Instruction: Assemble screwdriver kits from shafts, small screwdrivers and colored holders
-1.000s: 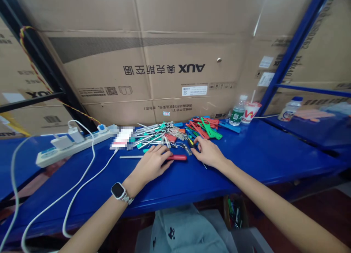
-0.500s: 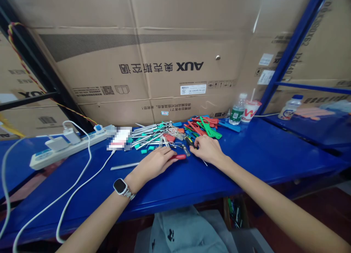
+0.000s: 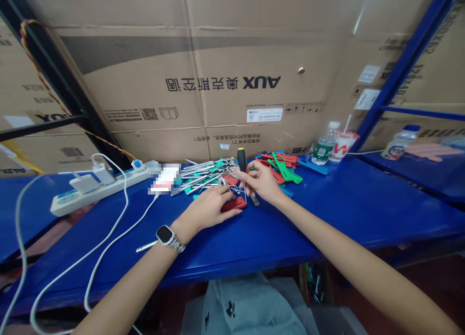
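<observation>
My left hand [image 3: 210, 206], with a watch at its wrist, is closed around a red plastic handle [image 3: 236, 204] low over the blue table. A thin metal rod [image 3: 145, 247] shows behind that wrist; whether it joins the handle is hidden. My right hand [image 3: 262, 181] grips a screwdriver [image 3: 241, 159] with a black and yellow handle. It stands upright, its thin shaft pointing down beside the red handle's right end. Just behind both hands lies a pile of metal rods [image 3: 199, 173] with green parts. Red handles [image 3: 286, 159] and a green handle [image 3: 286, 170] lie to its right.
A white power strip [image 3: 105, 187] with plugs and trailing cables stands left, near a blurred-out phone-like object [image 3: 165, 179]. A water bottle [image 3: 324, 146] and a paper cup with a straw [image 3: 343, 146] stand back right. Cardboard [image 3: 218, 59] walls the table's rear edge [image 3: 378, 180].
My right hand has lifted the screwdriver and turned it upright, moving it left towards the red handle. My left hand has tilted the red handle. The view has shifted slightly.
</observation>
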`<state>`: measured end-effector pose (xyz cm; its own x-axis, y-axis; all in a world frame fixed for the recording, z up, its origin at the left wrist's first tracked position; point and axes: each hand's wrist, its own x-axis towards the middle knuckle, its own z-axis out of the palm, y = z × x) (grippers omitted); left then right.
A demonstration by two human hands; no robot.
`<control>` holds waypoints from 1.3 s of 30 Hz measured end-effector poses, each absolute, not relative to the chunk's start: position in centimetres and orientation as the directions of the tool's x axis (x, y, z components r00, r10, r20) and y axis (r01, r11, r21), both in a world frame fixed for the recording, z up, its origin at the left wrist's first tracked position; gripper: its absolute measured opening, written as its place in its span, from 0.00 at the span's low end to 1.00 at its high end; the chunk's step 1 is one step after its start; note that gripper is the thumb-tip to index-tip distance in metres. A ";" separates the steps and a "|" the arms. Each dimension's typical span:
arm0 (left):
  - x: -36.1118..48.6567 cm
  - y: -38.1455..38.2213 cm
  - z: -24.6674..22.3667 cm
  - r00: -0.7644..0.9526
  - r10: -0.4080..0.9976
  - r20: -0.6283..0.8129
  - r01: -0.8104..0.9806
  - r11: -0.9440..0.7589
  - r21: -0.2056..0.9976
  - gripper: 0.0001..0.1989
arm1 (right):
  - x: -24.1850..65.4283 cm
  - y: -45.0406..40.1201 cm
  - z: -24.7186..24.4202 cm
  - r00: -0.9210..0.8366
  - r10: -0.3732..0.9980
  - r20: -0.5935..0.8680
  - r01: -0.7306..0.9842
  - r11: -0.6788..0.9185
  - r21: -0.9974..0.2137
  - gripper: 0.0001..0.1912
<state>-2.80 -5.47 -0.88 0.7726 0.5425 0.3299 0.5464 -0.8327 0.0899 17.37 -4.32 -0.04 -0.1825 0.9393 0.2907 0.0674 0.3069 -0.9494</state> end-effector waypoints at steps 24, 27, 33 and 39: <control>-4.1 -5.7 -3.2 0.632 0.682 0.369 0.516 -0.725 0.456 0.15 | 16.3 -5.4 -0.9 -0.157 0.932 0.328 0.085 0.344 -0.935 0.25; -4.1 -5.6 -3.3 0.632 0.674 0.382 0.499 -0.732 0.465 0.15 | 16.4 -5.3 -0.6 -0.189 0.931 0.313 0.071 0.330 -0.941 0.25; -4.1 -5.7 -3.3 0.627 0.689 0.364 0.503 -0.714 0.486 0.15 | 17.1 -5.6 0.0 -0.345 0.879 0.330 0.069 0.375 -0.925 0.20; -4.0 -6.0 -3.0 0.602 0.676 0.425 0.503 -0.735 0.455 0.16 | 17.6 -5.9 -0.2 -0.387 0.861 0.329 0.082 0.388 -0.918 0.20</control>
